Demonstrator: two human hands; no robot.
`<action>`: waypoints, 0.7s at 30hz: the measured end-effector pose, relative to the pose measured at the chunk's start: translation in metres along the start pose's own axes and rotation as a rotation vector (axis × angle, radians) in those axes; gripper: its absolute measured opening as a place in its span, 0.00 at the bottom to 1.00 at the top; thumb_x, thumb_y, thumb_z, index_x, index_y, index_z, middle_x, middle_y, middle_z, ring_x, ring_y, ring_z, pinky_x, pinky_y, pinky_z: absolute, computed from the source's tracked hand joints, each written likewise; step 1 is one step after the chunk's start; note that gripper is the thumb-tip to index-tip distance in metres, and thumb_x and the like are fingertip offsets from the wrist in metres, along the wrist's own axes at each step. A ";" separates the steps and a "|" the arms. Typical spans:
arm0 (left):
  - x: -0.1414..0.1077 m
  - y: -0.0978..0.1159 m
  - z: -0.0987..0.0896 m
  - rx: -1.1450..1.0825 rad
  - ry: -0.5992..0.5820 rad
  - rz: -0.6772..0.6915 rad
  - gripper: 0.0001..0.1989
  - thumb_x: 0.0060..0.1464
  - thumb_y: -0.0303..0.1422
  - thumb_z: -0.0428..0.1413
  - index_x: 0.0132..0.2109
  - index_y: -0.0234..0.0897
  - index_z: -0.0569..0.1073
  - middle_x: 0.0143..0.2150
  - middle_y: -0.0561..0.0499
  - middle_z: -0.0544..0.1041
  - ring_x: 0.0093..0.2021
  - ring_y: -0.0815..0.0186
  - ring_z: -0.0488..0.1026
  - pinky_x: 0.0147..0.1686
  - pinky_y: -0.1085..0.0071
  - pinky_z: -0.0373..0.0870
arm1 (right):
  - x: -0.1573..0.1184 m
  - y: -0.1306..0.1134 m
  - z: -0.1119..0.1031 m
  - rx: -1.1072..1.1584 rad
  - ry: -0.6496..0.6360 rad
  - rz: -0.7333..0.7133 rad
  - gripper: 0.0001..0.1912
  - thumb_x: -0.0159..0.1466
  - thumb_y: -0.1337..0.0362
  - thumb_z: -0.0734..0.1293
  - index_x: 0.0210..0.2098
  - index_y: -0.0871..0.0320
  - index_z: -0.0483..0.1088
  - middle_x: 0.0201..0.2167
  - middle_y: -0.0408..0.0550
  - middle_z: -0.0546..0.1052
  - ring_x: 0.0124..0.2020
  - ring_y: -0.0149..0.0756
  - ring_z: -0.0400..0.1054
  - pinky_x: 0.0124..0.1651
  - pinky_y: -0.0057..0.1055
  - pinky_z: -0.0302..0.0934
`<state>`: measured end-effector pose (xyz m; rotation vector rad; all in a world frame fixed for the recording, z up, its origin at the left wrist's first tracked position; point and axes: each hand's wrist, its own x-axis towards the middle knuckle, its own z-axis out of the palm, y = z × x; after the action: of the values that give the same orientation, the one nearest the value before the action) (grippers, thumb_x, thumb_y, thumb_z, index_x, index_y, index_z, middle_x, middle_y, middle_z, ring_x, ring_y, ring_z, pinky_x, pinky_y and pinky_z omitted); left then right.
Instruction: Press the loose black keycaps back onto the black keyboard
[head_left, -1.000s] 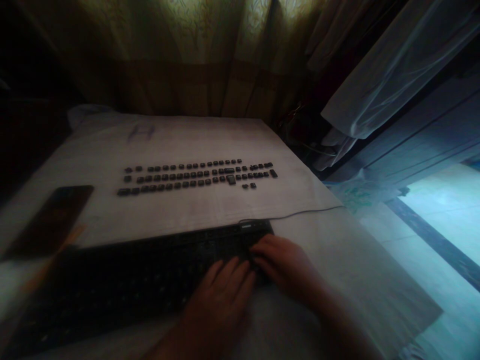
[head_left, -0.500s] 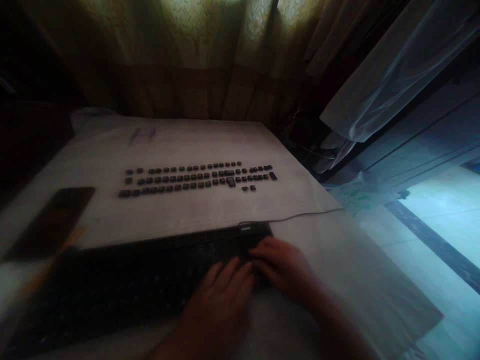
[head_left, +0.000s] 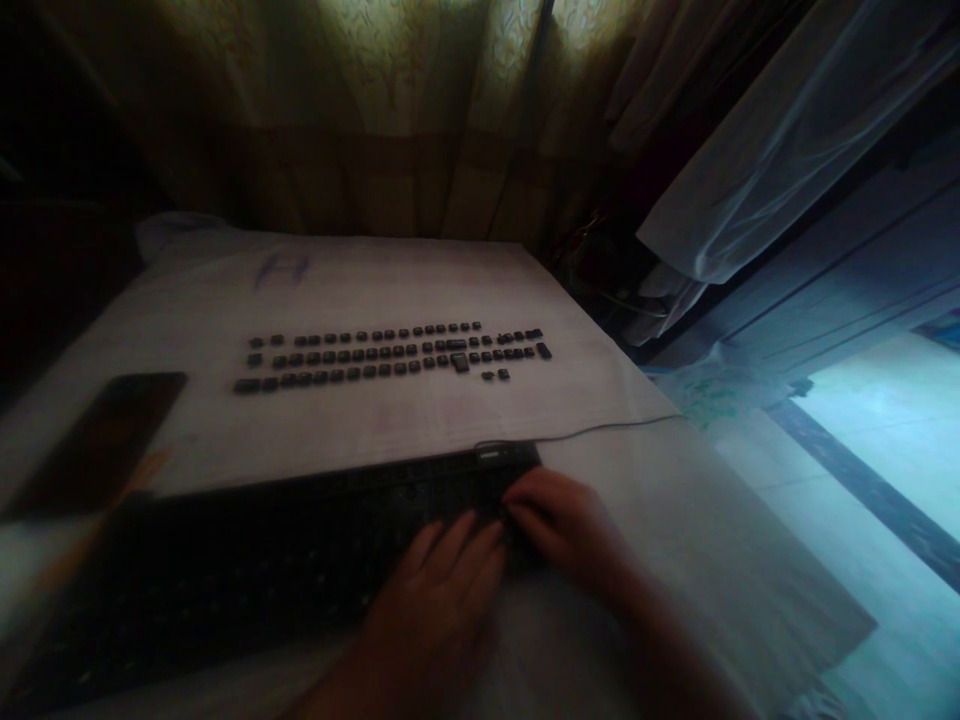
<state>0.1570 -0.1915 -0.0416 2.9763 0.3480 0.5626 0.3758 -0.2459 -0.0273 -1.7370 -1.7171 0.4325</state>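
A black keyboard (head_left: 255, 560) lies slanted across the near part of the table. My left hand (head_left: 450, 590) rests on its right half, fingers stretched out and slightly spread. At the keyboard's right end my right hand (head_left: 559, 515) has thumb and index finger brought together over the keys; what they pinch, if anything, is too dark to make out. Beyond the keyboard, many loose black keycaps (head_left: 384, 352) stand in rows on the table. The image is dim and somewhat blurred.
The white-covered table (head_left: 420, 285) carries a dark phone-like slab (head_left: 105, 435) at the left. A thin cable (head_left: 607, 428) runs from the keyboard to the right edge. Curtains (head_left: 375, 150) hang behind, and white cloth (head_left: 720, 210) hangs at the right.
The view has shifted very slightly. My right hand has moved a little at the keyboard's right end, still pinching; my left hand stays almost in place.
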 end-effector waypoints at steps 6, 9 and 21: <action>-0.001 0.000 0.001 0.009 0.003 0.006 0.19 0.69 0.34 0.46 0.63 0.35 0.68 0.65 0.49 0.70 0.64 0.57 0.65 0.60 0.58 0.61 | 0.002 -0.002 0.000 -0.019 -0.019 0.046 0.08 0.63 0.72 0.64 0.33 0.55 0.74 0.31 0.46 0.78 0.33 0.35 0.73 0.39 0.30 0.66; -0.001 0.000 0.001 -0.007 -0.003 0.002 0.19 0.70 0.35 0.46 0.63 0.35 0.67 0.65 0.49 0.70 0.64 0.57 0.64 0.60 0.57 0.61 | 0.003 -0.003 -0.001 -0.023 -0.028 0.058 0.08 0.62 0.72 0.64 0.33 0.56 0.74 0.31 0.46 0.78 0.33 0.35 0.73 0.39 0.30 0.65; 0.000 0.000 0.002 -0.005 -0.002 -0.002 0.19 0.70 0.36 0.46 0.63 0.35 0.67 0.64 0.48 0.71 0.64 0.57 0.64 0.61 0.58 0.60 | 0.003 -0.003 0.000 -0.031 -0.033 0.067 0.07 0.62 0.72 0.64 0.32 0.56 0.74 0.31 0.46 0.77 0.33 0.35 0.72 0.38 0.30 0.63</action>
<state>0.1574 -0.1916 -0.0434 2.9717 0.3483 0.5593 0.3737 -0.2433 -0.0251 -1.8229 -1.7008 0.4688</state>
